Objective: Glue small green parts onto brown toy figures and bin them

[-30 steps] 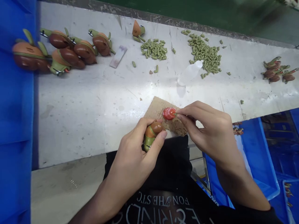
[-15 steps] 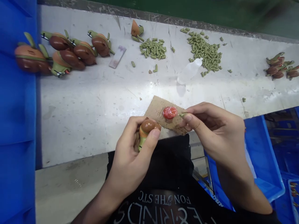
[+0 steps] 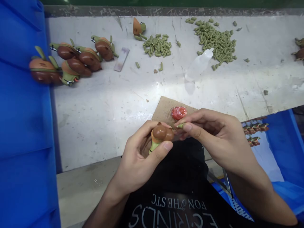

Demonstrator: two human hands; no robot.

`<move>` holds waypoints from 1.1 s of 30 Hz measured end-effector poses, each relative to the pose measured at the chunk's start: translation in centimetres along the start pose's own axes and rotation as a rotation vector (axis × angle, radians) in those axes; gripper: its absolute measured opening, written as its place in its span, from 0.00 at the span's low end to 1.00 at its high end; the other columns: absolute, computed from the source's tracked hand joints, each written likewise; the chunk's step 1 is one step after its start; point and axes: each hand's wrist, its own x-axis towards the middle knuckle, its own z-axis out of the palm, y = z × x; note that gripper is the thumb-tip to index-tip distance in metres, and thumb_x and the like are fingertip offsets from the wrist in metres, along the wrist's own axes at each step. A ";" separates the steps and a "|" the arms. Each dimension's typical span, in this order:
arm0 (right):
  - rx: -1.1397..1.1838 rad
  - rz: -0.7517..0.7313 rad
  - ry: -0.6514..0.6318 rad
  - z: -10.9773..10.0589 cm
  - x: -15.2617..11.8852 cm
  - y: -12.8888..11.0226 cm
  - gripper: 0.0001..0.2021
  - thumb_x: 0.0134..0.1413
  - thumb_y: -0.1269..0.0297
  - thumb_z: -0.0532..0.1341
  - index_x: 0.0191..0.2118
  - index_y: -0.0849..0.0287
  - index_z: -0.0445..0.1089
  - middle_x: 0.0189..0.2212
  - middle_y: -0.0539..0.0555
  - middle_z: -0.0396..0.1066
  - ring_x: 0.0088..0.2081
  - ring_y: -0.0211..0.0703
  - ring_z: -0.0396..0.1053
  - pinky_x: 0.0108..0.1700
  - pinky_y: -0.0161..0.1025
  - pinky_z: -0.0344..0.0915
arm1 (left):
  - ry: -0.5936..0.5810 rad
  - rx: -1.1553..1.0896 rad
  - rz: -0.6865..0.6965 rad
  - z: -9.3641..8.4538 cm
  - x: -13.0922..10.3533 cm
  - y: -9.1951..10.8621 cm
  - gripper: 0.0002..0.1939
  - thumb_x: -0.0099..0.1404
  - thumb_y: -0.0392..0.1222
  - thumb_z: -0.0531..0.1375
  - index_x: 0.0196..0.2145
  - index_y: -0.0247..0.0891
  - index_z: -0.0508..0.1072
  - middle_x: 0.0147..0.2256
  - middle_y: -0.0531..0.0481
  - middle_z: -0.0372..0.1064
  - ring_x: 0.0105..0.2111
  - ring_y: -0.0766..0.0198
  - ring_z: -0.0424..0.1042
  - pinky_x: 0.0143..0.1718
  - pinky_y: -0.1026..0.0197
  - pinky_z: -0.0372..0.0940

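Note:
My left hand [image 3: 140, 158] is closed around a brown, orange and green figurine [image 3: 161, 133], its rounded brown end facing up. Close to that end, my right hand [image 3: 213, 136] pinches a small green peg-like piece [image 3: 180, 125] between thumb and fingertips. A narrow gap seems to lie between the piece and the figurine. Just beyond both hands, a brown cardboard piece [image 3: 163, 107] lies at the table's near edge with a glossy red blob [image 3: 178, 113] on it. My right fingers cover part of the cardboard.
Several similar figurines [image 3: 80, 60] lie at the left beside a blue bin [image 3: 23, 126]. Two heaps of green pieces [image 3: 217, 41] sit at the back, near a translucent squeeze bottle [image 3: 199, 65]. Another blue bin [image 3: 289, 148] holding figurines stands at the right below the table.
My right hand has brought the green piece from beside the red blob toward the figurine. The figurine has turned slightly in my left hand. The whole view has shifted.

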 end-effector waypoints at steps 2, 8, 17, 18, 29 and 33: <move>-0.025 0.000 -0.019 -0.1 0.0 -0.1 0.05 0.67 0.61 0.80 0.41 0.54 0.89 0.35 0.50 0.89 0.36 0.39 0.88 0.42 0.30 0.86 | -0.005 0.006 -0.011 0.0 0.0 0.1 0.09 0.77 0.43 0.75 0.51 0.45 0.84 0.45 0.54 0.81 0.42 0.68 0.79 0.46 0.70 0.73; -0.137 -0.032 -0.042 -0.5 -0.2 0.2 0.02 0.69 0.62 0.78 0.42 0.51 0.89 0.39 0.48 0.90 0.40 0.40 0.88 0.43 0.32 0.84 | -0.008 0.058 0.001 0.1 0.2 0.3 0.06 0.78 0.43 0.74 0.50 0.46 0.84 0.44 0.54 0.81 0.43 0.67 0.81 0.47 0.70 0.75; -0.186 -0.060 -0.059 -0.8 -0.3 0.7 0.01 0.71 0.64 0.77 0.44 0.50 0.89 0.41 0.47 0.90 0.42 0.41 0.88 0.46 0.37 0.82 | -0.043 0.097 0.001 0.0 0.2 0.3 0.05 0.79 0.42 0.72 0.51 0.49 0.84 0.45 0.56 0.82 0.45 0.68 0.81 0.49 0.71 0.75; -0.195 -0.061 -0.065 -0.9 -0.3 0.7 0.01 0.71 0.64 0.76 0.44 0.50 0.89 0.42 0.47 0.90 0.42 0.42 0.88 0.47 0.37 0.82 | -0.044 0.098 0.003 -0.1 0.2 0.3 0.05 0.79 0.42 0.72 0.51 0.49 0.84 0.45 0.56 0.82 0.45 0.68 0.81 0.49 0.71 0.75; -0.548 -0.192 -0.135 -1.0 -0.3 -0.5 0.07 0.74 0.73 0.69 0.43 0.55 0.85 0.42 0.47 0.89 0.44 0.41 0.86 0.46 0.36 0.78 | -0.074 0.206 0.037 -0.2 0.0 0.0 0.07 0.79 0.40 0.71 0.53 0.48 0.82 0.45 0.54 0.80 0.44 0.65 0.79 0.47 0.66 0.74; -0.626 -0.247 -0.150 -0.8 -0.6 -0.7 0.08 0.76 0.73 0.67 0.43 0.56 0.83 0.40 0.48 0.88 0.40 0.40 0.85 0.43 0.36 0.76 | -0.079 0.277 0.103 -0.5 -0.1 -0.4 0.08 0.81 0.40 0.69 0.55 0.48 0.80 0.49 0.52 0.78 0.49 0.63 0.77 0.49 0.63 0.72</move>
